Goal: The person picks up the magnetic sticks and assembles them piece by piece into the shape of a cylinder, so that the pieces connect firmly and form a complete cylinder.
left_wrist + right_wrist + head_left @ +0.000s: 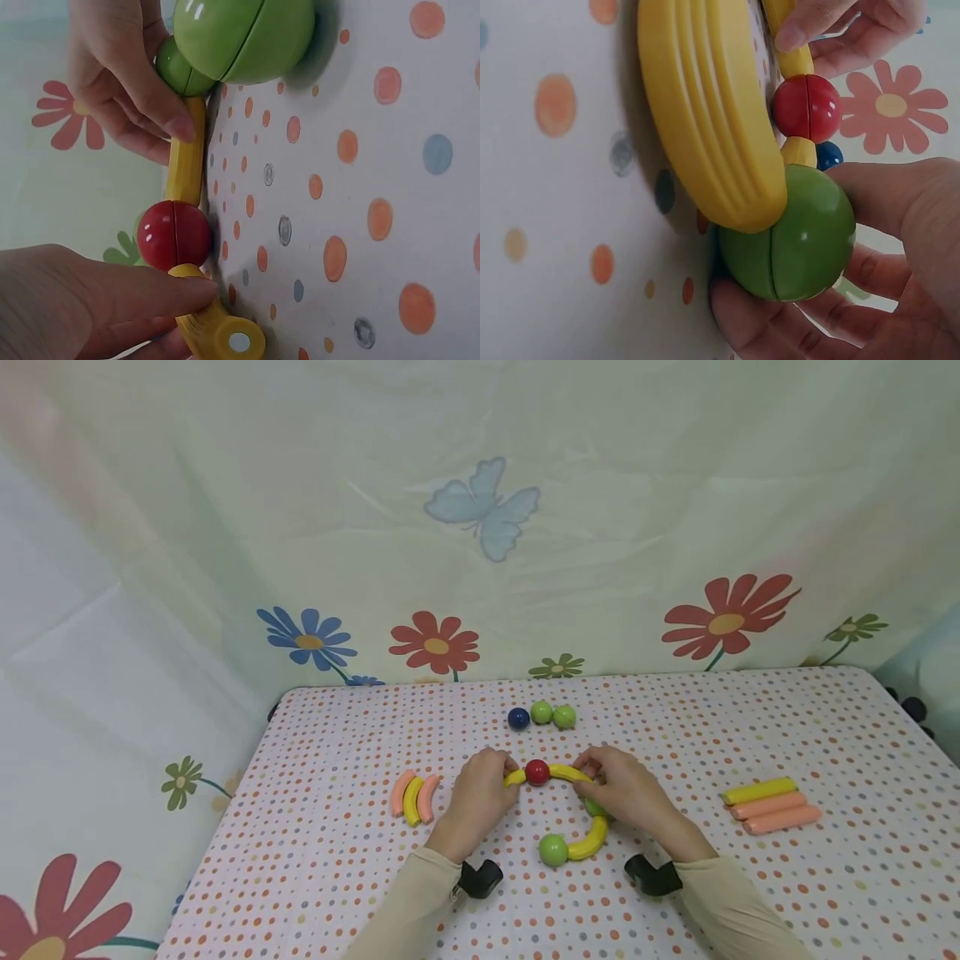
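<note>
Fingers of the left hand point(474, 789) pinch a yellow curve point(514, 777) at 10 o'clock on an arc of pieces laid end to end; those of the right hand point(626, 789) grip a second yellow curve point(564, 772) at 1 o'clock. Between them, at 12, we see the red ball point(537, 772) touching both curves. Next come a green ball point(814, 247) at 3, a third yellow curve point(590, 839) near 5 and another green ball point(553, 850) at 6.

We judge the joints the weak point: an uneven pull between the hands could part the red ball from a curve. A twist of the right hand could swing the lower curve and snap off the end ball, which might then roll. A stray knuckle at 12 could scatter the loose balls.

Counting, we get four green balls, two of them loose point(542, 712) beyond the arc at 12, beside one blue ball point(518, 718); one red; four yellow curves, one loose point(412, 801) at 9 between two pink curves point(428, 799); and, well apart at 3, one yellow rod point(760, 791) and two pink rods point(783, 820).
</note>
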Tool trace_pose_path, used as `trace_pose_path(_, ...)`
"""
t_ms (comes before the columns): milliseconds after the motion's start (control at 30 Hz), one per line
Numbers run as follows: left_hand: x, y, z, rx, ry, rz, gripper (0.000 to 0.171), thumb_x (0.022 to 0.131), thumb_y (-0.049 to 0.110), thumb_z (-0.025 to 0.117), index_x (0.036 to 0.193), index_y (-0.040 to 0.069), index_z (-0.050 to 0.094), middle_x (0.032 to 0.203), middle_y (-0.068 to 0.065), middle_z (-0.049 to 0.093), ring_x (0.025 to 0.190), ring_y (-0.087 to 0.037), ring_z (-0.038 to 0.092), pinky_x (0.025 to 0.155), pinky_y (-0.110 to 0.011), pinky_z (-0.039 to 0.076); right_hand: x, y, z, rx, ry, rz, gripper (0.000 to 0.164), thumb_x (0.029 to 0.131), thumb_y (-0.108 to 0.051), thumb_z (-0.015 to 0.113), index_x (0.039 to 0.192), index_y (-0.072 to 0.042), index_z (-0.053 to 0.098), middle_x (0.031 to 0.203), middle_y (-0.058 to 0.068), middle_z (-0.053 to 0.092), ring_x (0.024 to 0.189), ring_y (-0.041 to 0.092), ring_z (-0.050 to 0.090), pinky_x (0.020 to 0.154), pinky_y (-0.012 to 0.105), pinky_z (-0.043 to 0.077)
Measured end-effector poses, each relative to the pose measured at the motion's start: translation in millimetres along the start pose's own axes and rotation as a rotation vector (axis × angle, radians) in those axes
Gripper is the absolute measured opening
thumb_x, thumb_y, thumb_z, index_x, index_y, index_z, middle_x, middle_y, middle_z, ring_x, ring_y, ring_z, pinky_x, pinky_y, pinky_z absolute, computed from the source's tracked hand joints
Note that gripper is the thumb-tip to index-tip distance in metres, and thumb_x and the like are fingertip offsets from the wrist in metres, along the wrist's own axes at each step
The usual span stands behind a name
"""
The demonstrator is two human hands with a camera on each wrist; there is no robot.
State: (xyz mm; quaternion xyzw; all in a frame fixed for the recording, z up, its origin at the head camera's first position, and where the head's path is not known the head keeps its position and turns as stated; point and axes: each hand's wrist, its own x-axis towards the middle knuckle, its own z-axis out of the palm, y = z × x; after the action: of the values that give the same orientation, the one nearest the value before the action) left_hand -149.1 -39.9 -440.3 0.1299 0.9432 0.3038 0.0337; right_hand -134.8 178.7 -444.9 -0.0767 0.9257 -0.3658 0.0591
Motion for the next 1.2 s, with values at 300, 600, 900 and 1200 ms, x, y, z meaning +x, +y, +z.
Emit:
trace_pose_path(300, 1.8, -0.6, -3.7, -0.033, -0.039, 0.000, 0.014, 0.090, 0.004, 0.079, 0.103, 0.000, 0.076, 0.093, -0.006, 0.069, 0.076, -0.011, 0.055, 0.068, -0.025, 0.050, -24, -14, -6, -0.165, 0.124, -0.151, 0.021, 0.091, -0.009, 0.080, 0.111, -0.005, 0.071, 0.102, 0.006, 0.058, 0.092, 0.023, 0.055, 0.076, 0.039, 0.050)
trace_pose_path(600, 2.7, -3.2, -12.9, -0.077, -0.123, -0.053, 0.019, 0.093, 0.008, 0.079, 0.110, 0.001, 0.077, 0.098, -0.005, 0.072, 0.080, -0.012, 0.059, 0.076, -0.032, 0.053, -46, -17, -1, -0.149, -0.246, -0.515, 0.038, 0.086, -0.009, 0.087, 0.119, -0.017, 0.071, 0.109, -0.009, 0.058, 0.092, 0.005, 0.051, 0.077, 0.028, 0.050)
trace_pose_path(900, 6.6, -7.2, -12.7, -0.150, -0.163, -0.110, 0.014, 0.094, 0.012, 0.080, 0.105, 0.003, 0.076, 0.084, 0.002, 0.063, 0.063, -0.007, 0.052, 0.056, -0.019, 0.040, -42, -28, 20, -0.087, -0.262, -0.476, 0.033, 0.086, -0.002, 0.083, 0.114, -0.013, 0.072, 0.107, -0.008, 0.059, 0.089, 0.004, 0.054, 0.076, 0.026, 0.053)
trace_pose_path(1200, 10.7, -6.0, -13.4, -0.129, -0.182, -0.112, 0.012, 0.093, 0.010, 0.080, 0.102, 0.003, 0.076, 0.082, 0.002, 0.064, 0.064, -0.007, 0.052, 0.056, -0.018, 0.041, -31, -44, 45, -0.049, -0.141, -0.470, 0.033, 0.082, -0.003, 0.087, 0.110, -0.009, 0.070, 0.101, -0.005, 0.059, 0.081, 0.005, 0.053, 0.069, 0.023, 0.050)
